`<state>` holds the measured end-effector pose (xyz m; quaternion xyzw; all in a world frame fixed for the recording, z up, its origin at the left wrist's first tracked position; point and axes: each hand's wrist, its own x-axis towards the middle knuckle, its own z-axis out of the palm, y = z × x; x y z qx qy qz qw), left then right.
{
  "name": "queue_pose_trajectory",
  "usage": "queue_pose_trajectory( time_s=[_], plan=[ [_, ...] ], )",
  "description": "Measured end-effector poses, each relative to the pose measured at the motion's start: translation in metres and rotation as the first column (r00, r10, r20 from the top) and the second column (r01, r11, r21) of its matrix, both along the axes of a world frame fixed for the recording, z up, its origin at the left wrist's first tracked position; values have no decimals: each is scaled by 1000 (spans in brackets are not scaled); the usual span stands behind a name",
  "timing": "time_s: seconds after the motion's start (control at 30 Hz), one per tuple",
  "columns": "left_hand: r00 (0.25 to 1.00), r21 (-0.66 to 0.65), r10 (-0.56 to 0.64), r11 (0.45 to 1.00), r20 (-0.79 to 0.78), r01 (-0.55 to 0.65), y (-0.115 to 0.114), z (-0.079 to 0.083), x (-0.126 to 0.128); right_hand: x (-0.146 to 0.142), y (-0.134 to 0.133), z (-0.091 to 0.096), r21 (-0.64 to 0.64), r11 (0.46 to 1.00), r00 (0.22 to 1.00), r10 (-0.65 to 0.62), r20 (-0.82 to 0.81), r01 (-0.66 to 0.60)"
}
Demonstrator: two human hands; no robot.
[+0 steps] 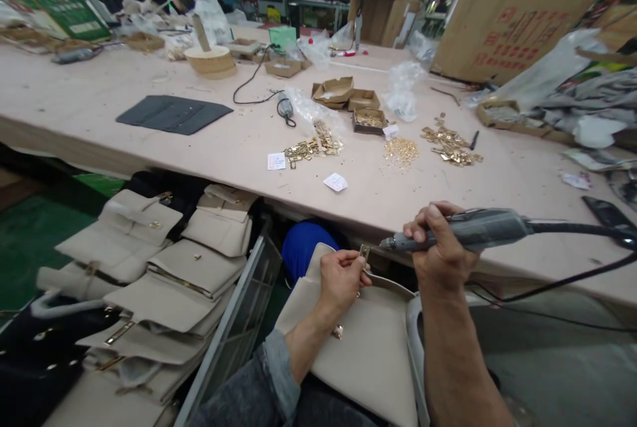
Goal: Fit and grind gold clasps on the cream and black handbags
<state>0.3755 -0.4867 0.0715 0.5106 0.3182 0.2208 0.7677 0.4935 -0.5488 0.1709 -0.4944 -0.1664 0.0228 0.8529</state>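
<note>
A cream handbag (368,347) lies on my lap, with a small gold clasp (338,331) on its front. My left hand (344,276) pinches a gold rectangular metal plate (364,253) at the bag's upper edge. Wrapped round a grey electric screwdriver (490,228), my right hand (440,241) holds it nearly level. The tool's tip points left and is close to the plate; whether they touch I cannot tell. A black cord (572,228) runs from the tool's back end to the right.
Cream bags (164,288) are stacked to my left beside a grey metal frame (233,321). On the pink table (209,155) lie gold plates (313,145), small gold pieces (401,154), more gold fittings (450,145) and a second screwdriver (285,107). A large carton (517,29) stands at back right.
</note>
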Motion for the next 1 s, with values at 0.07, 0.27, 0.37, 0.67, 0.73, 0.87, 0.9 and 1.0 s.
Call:
queue_pose_trajectory(
  time_s=[0.07, 0.27, 0.37, 0.67, 0.73, 0.87, 0.9, 1.0],
  plan=[
    [1000, 3, 7, 1000, -2, -7, 0, 1, -2, -4, 3, -2, -14, 1000, 1000, 11, 9, -11],
    [1000, -8, 6, 1000, -6, -6, 1, 3, -3, -12, 13, -7, -24, 999, 999, 32, 37, -31],
    [1000, -12, 11, 1000, -1, -11, 2, 1, -1, -14, 17, -9, -42, 999, 996, 30, 80, -26],
    [999, -8, -13, 1000, 37, 13, 0, 2, -3, -18, 20, -12, -240, 968, 975, 124, 184, -77],
    [999, -11, -4, 1000, 43, 5, 0, 2, -4, -19, 21, -12, -279, 956, 972, 145, 182, -90],
    [999, -13, -1, 1000, 43, 1, -1, -2, -4, -19, 22, -10, -316, 940, 961, 199, 193, -131],
    [999, -15, -5, 1000, 39, 6, -2, -2, -5, -18, 22, -9, -328, 932, 955, 227, 191, -156],
    [1000, -15, -12, 1000, 28, 12, -2, -3, -6, -18, 21, -6, -364, 908, 945, 281, 166, -206]
  ],
)
